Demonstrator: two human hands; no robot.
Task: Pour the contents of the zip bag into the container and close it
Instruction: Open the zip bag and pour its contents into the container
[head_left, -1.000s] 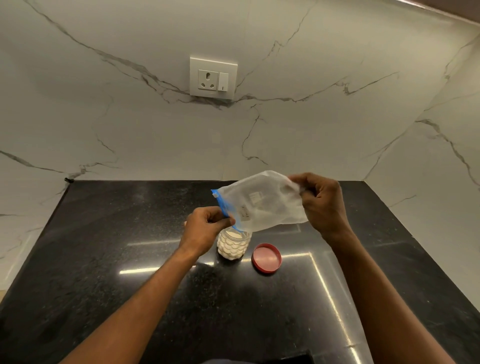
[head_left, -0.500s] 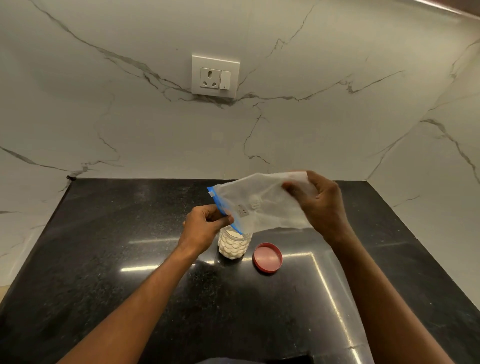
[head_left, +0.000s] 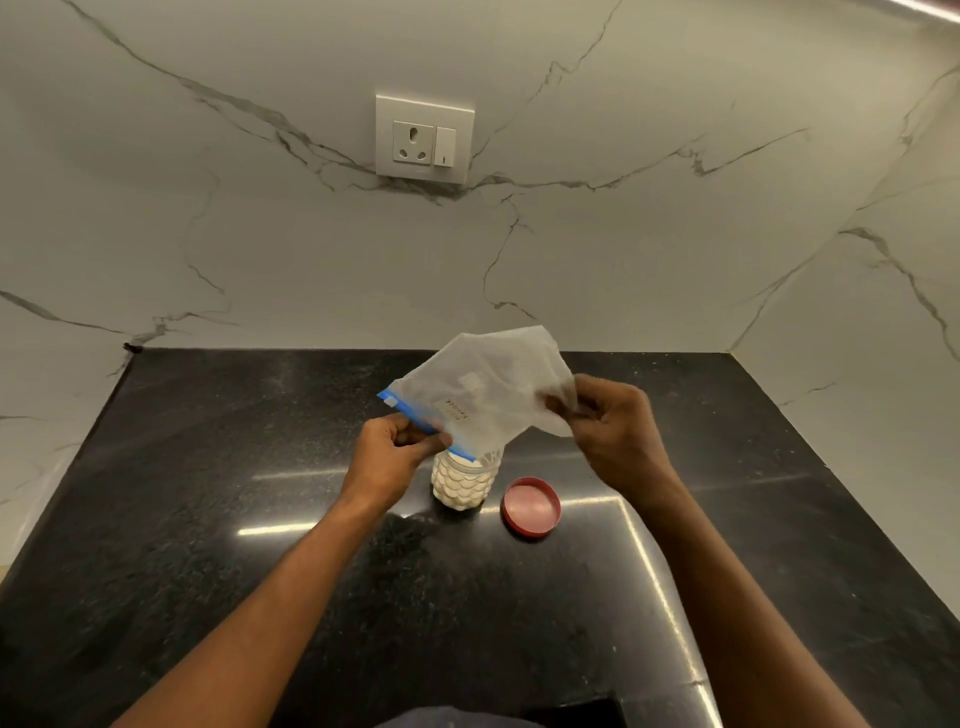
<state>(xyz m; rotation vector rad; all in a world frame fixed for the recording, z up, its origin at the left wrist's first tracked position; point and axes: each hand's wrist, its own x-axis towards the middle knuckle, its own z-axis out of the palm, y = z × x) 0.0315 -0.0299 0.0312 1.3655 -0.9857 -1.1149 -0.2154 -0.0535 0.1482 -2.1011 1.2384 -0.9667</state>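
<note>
1. My zip bag (head_left: 483, 400) is thin, cloudy plastic, crinkled and nearly flat. It has a blue zip strip along its lower left edge and some faint print near it.
2. My left hand (head_left: 389, 457) pinches the blue zip edge between thumb and curled fingers. My right hand (head_left: 618, 431) grasps the bag's right corner and bunches the film there.
3. The bag hangs tilted between my hands above the middle of the countertop (head_left: 208, 519), with its low zip corner dipping onto the mouth of the container (head_left: 462, 486).
4. The container is a small clear jar with a scalloped, bubbly relief, and it stands upright just right of my left hand.
5. White contents fill the container up to about its neck. I cannot tell what remains in the bag.
6. The lid (head_left: 531, 506) is round and red. It lies flat on the countertop just right of the container, not touching it.
7. The countertop is polished black speckled stone with bright streaks of reflected light.
8. The walls (head_left: 260, 234) at the far side and right are white marble with grey veins. A white socket (head_left: 425, 139) with a switch sits on the far one.
9. The bag's corner hides the container's rim.
</note>
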